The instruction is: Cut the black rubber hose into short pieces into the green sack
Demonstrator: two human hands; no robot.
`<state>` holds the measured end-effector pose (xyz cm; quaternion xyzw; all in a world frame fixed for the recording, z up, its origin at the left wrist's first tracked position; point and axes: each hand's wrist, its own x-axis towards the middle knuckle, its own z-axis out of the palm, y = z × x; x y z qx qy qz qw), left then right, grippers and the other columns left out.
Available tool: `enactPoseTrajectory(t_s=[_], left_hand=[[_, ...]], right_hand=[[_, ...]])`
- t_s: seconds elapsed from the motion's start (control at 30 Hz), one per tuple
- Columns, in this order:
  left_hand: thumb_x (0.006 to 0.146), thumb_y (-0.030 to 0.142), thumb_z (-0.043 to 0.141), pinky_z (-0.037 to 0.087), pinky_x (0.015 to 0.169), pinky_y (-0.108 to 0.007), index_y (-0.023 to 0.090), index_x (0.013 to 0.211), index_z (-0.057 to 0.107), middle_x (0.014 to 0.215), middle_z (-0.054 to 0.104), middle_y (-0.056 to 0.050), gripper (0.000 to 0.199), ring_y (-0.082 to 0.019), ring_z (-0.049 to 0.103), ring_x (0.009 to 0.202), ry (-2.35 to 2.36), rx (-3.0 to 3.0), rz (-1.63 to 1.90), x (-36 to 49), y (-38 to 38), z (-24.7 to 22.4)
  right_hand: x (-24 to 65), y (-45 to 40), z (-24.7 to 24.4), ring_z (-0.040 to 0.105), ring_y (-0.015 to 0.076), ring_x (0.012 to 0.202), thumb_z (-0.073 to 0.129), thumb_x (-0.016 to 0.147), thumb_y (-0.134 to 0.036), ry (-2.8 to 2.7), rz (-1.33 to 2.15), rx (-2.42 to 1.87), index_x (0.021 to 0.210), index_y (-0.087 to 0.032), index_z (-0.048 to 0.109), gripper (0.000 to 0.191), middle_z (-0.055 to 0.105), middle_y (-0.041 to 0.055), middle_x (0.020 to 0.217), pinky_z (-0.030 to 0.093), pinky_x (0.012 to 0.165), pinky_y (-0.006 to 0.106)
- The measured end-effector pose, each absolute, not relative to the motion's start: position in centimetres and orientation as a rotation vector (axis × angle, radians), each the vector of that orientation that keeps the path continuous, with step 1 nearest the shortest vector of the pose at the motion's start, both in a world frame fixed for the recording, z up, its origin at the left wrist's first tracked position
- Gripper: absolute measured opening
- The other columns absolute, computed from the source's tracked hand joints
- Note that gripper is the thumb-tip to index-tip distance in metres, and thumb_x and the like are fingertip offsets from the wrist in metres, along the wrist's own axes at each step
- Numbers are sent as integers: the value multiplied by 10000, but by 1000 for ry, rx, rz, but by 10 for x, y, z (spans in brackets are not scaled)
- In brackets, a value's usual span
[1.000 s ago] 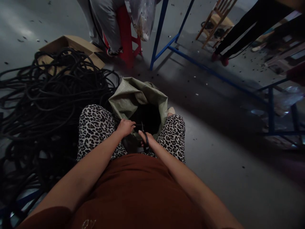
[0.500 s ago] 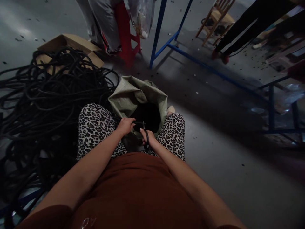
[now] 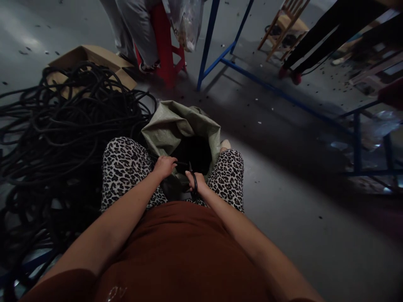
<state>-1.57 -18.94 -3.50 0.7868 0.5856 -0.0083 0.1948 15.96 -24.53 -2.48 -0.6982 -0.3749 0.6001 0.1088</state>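
Note:
My left hand [image 3: 165,166] is closed around a black rubber cord [image 3: 181,163], whose short end sticks out to the right over the sack's mouth. My right hand [image 3: 195,180] grips a pair of scissors [image 3: 194,184] by the black handles, with the blades pointing up beside the cord's end. Whether the blades touch the cord I cannot tell. Below both hands, between my knees, a greenish woven sack [image 3: 166,121] stands with its rim folded and its mouth open. Its inside is dark.
A large tangle of black cords [image 3: 72,121] lies on the left, partly over a cardboard box [image 3: 100,56]. Ahead are a red stool [image 3: 163,42] with a seated person and a blue metal frame [image 3: 226,62]. A wooden chair [image 3: 285,27] and another person's legs [image 3: 317,40] are farther right.
The scissors' blades look closer together than before. Both hands stay in nearly the same place, and the sack has not moved.

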Motion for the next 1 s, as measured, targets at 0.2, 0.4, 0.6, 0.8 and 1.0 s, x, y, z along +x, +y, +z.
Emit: enactPoseTrajectory(t_s=[0.2,0.4,0.6,0.8,1.0], left_hand=[[835,321,490,394,901,-330,222,1072,652,1022,693,-63,303,-214,608,970,1690,2208,-44,-16,-189,-33],[846,342,463,414,863,-337,219,1078,650,1013,696,-68,323,-226,617,944,1759,2171,-55,-15,-188,-32],[842,338,465,402,891,-331,234,1075,654,1018,694,-57,317,-213,612,956,1713,2172,-57,-14,-189,-32],[844,324,457,377,928,-342,242,1069,655,1029,693,-50,311,-204,608,979,1604,2221,-48,-15,-191,-34],[846,324,441,361,945,-358,243,1054,662,1013,696,-48,315,-205,603,986,1561,2254,-49,-14,-192,-32]], right_hand=[[158,-249,-9,477,86,312,470,870,-546,-1016,1817,-2027,887,-116,546,437,486,-40,465,400,315,169],[158,-254,-8,480,103,301,454,841,-621,-1202,1957,-1981,952,-116,530,523,490,-38,456,390,303,182],[157,-251,-19,514,128,346,455,814,-663,-1228,1932,-2028,983,-108,534,585,521,-12,490,420,325,211],[155,-247,-21,545,126,411,489,799,-655,-1232,1897,-2043,991,-95,563,597,592,35,609,440,360,208],[154,-247,-23,553,127,418,482,809,-645,-1204,1877,-2042,999,-88,573,596,609,53,628,452,373,208]])
